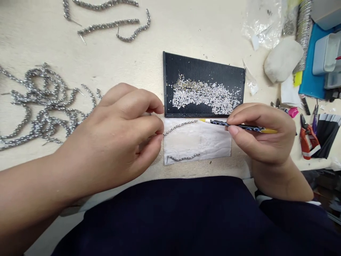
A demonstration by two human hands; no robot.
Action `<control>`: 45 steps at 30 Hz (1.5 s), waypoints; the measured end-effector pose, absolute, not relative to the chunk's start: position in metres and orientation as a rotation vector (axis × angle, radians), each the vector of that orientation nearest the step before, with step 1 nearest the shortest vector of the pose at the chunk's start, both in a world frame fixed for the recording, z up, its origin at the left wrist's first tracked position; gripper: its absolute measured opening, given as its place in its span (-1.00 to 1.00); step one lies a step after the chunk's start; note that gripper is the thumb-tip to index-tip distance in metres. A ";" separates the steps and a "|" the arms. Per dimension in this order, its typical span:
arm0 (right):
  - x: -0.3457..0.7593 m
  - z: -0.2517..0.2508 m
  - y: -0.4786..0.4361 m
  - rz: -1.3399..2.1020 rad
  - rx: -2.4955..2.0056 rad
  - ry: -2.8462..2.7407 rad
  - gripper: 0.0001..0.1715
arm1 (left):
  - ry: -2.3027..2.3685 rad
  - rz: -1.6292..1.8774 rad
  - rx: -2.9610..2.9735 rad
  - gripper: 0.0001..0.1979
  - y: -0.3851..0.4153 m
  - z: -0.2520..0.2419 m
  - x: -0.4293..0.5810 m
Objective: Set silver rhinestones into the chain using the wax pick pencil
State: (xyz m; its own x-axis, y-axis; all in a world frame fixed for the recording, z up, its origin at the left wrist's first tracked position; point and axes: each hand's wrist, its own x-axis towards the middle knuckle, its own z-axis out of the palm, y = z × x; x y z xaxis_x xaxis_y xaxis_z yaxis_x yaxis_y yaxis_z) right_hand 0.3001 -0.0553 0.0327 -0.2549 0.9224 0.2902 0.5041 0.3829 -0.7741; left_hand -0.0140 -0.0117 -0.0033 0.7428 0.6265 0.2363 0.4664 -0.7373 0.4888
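Observation:
My left hand (128, 124) is closed in a pinch on the left end of a thin silver rhinestone strand (181, 125); its fingertips are partly hidden. The strand runs right across a white cloth (215, 144). In my right hand (263, 133) is a slim dark patterned picking pen (246, 127), gripped between thumb and fingers. Its yellow tip points left, close to the strand's free end; whether they touch I cannot tell. A second short strand (183, 158) with a pin at one end lies lower on the cloth. Just beyond is a black ridged tray (205, 69) with many small rhinestones (202, 94).
A heap of sparkling strands (45, 103) lies at left, with several more strands (109, 25) at the back. To the right are a whitish lump (283, 59), plastic bags (262, 21), orange-handled pliers (309, 138) and a blue tray (310, 80) holding containers.

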 end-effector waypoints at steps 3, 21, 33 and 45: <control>0.298 0.033 -0.056 0.727 -1.219 -1.931 -0.75 | 0.826 0.535 2.558 -0.76 -0.011 -0.003 -0.016; 0.296 0.018 -0.055 0.548 -1.349 -1.806 -0.79 | 0.853 0.609 2.578 -0.79 -0.015 -0.004 -0.014; 0.289 0.026 -0.055 0.748 -1.163 -1.929 -0.78 | 0.863 0.584 2.568 -0.77 -0.016 -0.002 -0.015; 0.283 0.029 -0.054 0.768 -1.160 -2.026 -0.78 | 0.888 0.577 2.498 -0.78 -0.016 0.003 -0.012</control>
